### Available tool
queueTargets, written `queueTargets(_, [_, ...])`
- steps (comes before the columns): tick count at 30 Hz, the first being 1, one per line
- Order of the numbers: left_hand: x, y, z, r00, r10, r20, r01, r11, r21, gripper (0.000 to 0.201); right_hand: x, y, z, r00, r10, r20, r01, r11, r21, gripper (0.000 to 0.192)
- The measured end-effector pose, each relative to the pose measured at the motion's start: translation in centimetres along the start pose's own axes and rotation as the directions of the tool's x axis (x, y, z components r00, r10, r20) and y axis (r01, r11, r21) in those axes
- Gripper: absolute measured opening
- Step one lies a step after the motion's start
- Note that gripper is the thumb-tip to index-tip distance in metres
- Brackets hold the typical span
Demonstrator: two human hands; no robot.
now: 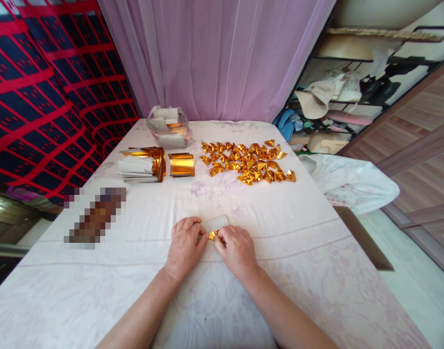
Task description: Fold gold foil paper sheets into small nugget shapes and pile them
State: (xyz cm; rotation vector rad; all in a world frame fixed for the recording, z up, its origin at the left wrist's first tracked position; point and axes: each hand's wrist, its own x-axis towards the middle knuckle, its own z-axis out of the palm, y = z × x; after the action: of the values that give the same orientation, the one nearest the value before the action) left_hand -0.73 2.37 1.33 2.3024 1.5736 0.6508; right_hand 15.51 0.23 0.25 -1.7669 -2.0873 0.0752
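Left hand and right hand side by side on the cloth-covered surface, fingertips pinched from both sides on a small sheet of paper, white face up, gold foil glinting at the near edge between the thumbs. Long axis of the sheet running left to right, just beyond the knuckles, equally near both hands. Well apart, farther back: folded gold pieces and gold sheet stacks.

Both hands, left hand and right hand, sit side by side at the near middle of the table, pinching a paper sheet between them. Way behind that, the folded pieces pile lies to the right, the paper stacks to the left, and a bag behind the stacks.
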Motion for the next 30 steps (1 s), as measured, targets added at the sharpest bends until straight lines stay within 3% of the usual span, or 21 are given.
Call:
queueTargets(22, [0.00, 0.02, 0.27, 1.000, 0.003, -0.014, -0.002, 1.000, 0.027, 0.008, -0.19, -0.02, 0.06, 1.000, -0.004, -0.022, 0.004, 1.000, 0.007, 0.016])
queueTargets(30, [0.12, -0.16, 0.27, 0.999, -0.042, 0.015, 0.041, 0.999, 0.004, 0.003, -0.55, 0.35, -0.29, 0.998, -0.051, 0.041, 0.049, 0.997, 0.060, 0.010])
